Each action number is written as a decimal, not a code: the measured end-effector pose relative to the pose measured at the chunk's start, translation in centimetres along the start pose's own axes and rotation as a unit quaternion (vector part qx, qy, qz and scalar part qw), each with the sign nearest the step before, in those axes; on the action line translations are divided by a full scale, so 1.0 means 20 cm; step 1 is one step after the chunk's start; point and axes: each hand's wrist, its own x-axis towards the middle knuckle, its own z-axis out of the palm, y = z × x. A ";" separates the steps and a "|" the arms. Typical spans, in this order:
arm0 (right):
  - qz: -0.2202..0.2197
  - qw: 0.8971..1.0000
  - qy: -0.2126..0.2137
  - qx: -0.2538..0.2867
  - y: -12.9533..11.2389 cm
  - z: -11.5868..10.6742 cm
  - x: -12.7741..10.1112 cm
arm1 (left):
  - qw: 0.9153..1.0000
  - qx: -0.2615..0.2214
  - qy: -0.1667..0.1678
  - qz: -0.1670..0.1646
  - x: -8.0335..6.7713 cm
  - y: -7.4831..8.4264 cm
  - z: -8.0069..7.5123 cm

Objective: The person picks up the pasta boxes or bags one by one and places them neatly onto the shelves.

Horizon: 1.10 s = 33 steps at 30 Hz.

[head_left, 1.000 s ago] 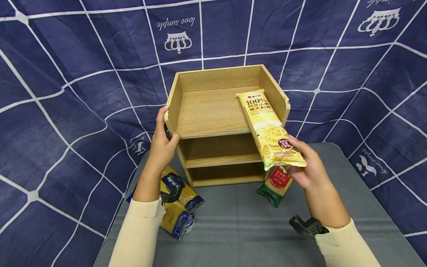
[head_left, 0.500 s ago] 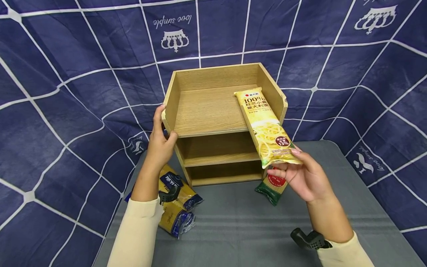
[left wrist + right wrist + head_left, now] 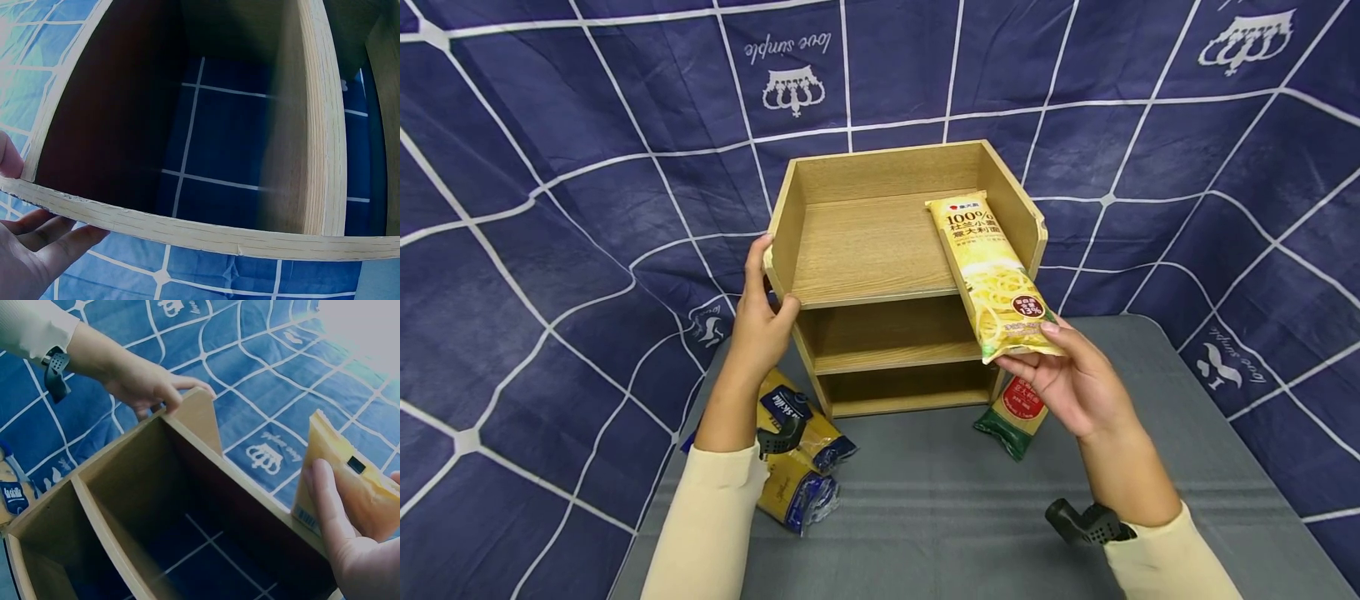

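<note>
a three-tier shelf unit (image 3: 887,275) stands in the centre of the frame, on the far part of a table (image 3: 955,517) that fills the lower middle. a cloth backdrop (image 3: 550,167) hangs behind and to both sides. a pasta packet (image 3: 992,275) lies on the right side of the top tier, its near end jutting past the front edge into the right hand (image 3: 1075,383). the left hand (image 3: 760,321) grips the unit's left front edge. two packets (image 3: 801,454) lie on the table at lower left, below that hand. another packet (image 3: 1015,417) lies at the unit's right front corner, below the right hand.

Shelf (image 3: 880,250) was matt light wood, grain visible; pasta pack (image 3: 992,279) glossy plastic; backdrop (image 3: 550,167) soft cloth; tabletop (image 3: 940,508) matt grey.
</note>
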 end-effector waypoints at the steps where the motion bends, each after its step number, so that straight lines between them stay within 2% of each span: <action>1: -0.005 1.000 0.004 -0.005 0.00 0.00 0.01 | 1.000 -0.001 0.000 0.000 0.00 0.00 0.00; 4: -0.023 0.999 0.020 -0.027 0.02 0.00 0.02 | 1.000 -0.004 0.000 0.001 0.00 0.00 0.00; 6: -0.043 0.996 0.040 -0.066 0.03 0.00 0.03 | 1.000 -0.005 0.000 0.002 0.00 0.01 0.01; 8: -0.068 0.988 0.070 -0.117 0.04 0.01 0.02 | 1.000 -0.005 0.000 0.003 0.00 0.01 0.01; 10: -0.101 0.972 0.117 -0.178 0.04 0.02 0.02 | 1.000 -0.005 -0.001 0.003 0.00 0.01 0.01; 13: -0.148 0.934 0.186 -0.266 0.06 0.05 0.01 | 1.000 -0.002 0.001 0.000 0.00 0.01 0.00; 15: -0.175 0.910 0.209 -0.312 0.07 0.06 0.00 | 1.000 -0.001 0.000 -0.001 0.00 0.01 0.00; 17: -0.204 0.891 0.203 -0.351 0.08 0.06 -0.01 | 1.000 -0.002 0.000 0.000 0.00 0.01 0.01; 21: -0.252 0.849 0.155 -0.438 0.09 0.06 -0.02 | 1.000 -0.005 -0.002 0.003 -0.01 0.01 0.00; 23: -0.264 0.815 0.144 -0.495 0.10 0.07 -0.02 | 1.000 -0.004 -0.001 0.003 -0.01 0.01 0.01; 26: -0.272 0.759 0.141 -0.575 0.10 0.08 -0.02 | 1.000 0.000 -0.001 0.001 -0.01 0.01 0.00; 28: -0.277 0.728 0.147 -0.609 0.10 0.11 -0.01 | 1.000 0.002 0.000 0.000 -0.01 0.01 0.00; 30: -0.283 0.709 0.150 -0.628 0.10 0.14 0.00 | 1.000 0.003 -0.001 0.001 0.00 0.01 0.00; 33: -0.286 0.701 0.154 -0.635 0.09 0.18 0.01 | 1.000 0.001 0.000 0.000 0.00 0.00 0.00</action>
